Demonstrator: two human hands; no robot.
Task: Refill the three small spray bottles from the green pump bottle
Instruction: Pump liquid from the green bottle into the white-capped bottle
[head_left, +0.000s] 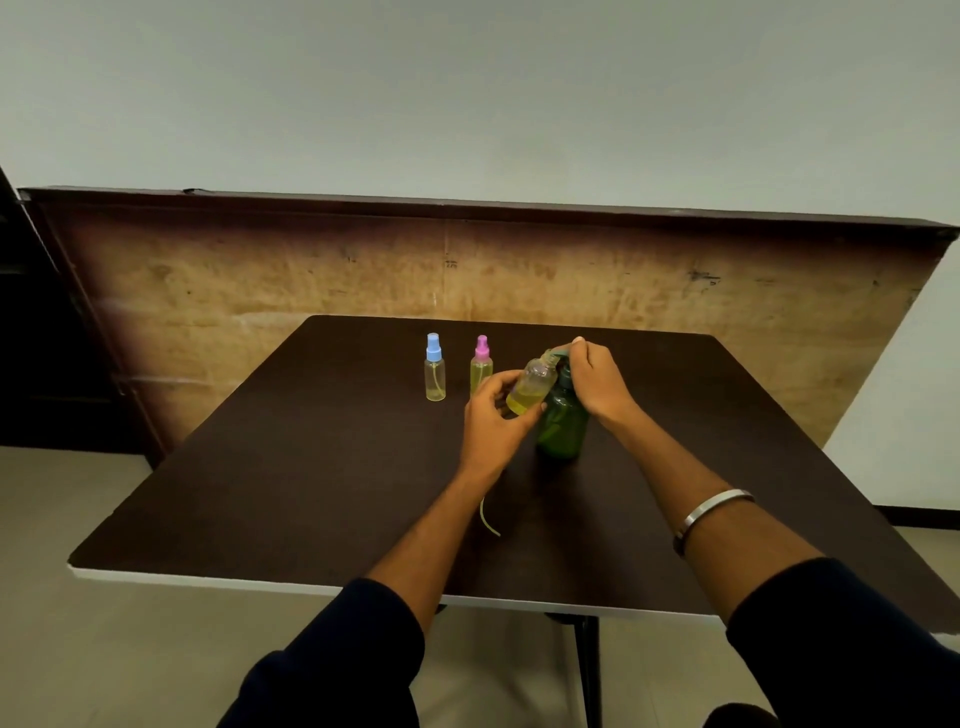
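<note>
Dark sleeves nearest, bare forearms reaching over the counter (260, 467), a metal bangle (714, 512) on the right wrist. Thin pale tube (488, 519) loose on the counter between the arms. Left hand (493, 421) gripping an uncapped small bottle (532, 387), tilted, yellow liquid low inside. Right hand (597, 382) curled on the pump of the green pump bottle (562, 423), mid-counter. Beyond, upright: pink-capped spray bottle (481, 364) and blue-capped spray bottle (435, 368).

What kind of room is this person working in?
Probably a plain spare or utility room, not a kitchen or lab: a dark brown folding table, a worn wooden board leaning against a bare pale wall, and a plain tiled floor.
</note>
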